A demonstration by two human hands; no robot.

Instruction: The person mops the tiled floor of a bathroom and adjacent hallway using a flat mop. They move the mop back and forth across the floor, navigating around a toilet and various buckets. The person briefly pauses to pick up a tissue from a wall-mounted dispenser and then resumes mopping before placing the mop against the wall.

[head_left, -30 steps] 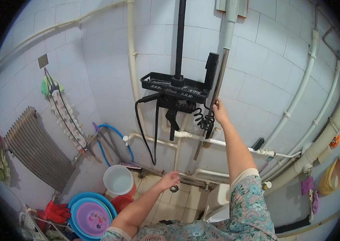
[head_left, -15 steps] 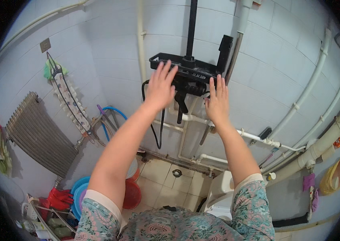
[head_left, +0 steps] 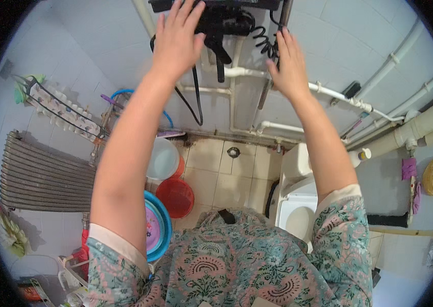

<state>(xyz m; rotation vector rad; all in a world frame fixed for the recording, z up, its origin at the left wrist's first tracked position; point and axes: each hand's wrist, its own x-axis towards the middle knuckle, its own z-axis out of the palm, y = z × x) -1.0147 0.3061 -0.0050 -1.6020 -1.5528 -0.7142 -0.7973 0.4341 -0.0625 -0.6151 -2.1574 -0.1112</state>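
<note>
A black wall-mounted shower fixture, made up of a shelf (head_left: 261, 4) and a mixer body with a lever (head_left: 218, 50) below, is at the top of the picture. My left hand (head_left: 176, 46) is raised at the fixture's left side with fingers spread. It overlaps the shelf edge, and I cannot tell whether it touches. To the right, my right hand (head_left: 292, 65) is held up with fingers stretched, beside a coiled black cord (head_left: 263, 43) and a vertical pipe. Neither hand shows anything held. A black hose (head_left: 197, 97) hangs in a loop beneath the fixture.
White pipes (head_left: 247, 72) run along the wall; a dark brush (head_left: 351, 90) hangs from one. A toilet (head_left: 298, 204) stands at right. Red (head_left: 176, 197) and blue basins (head_left: 165, 225) sit at left, near a ribbed radiator (head_left: 45, 176). A drain (head_left: 233, 152) lies in the tiled floor.
My view has tipped downward, so the fixture sits higher in the picture and more floor shows. Both hands stay raised with fingers stretched, the right one now beside the coiled cord.
</note>
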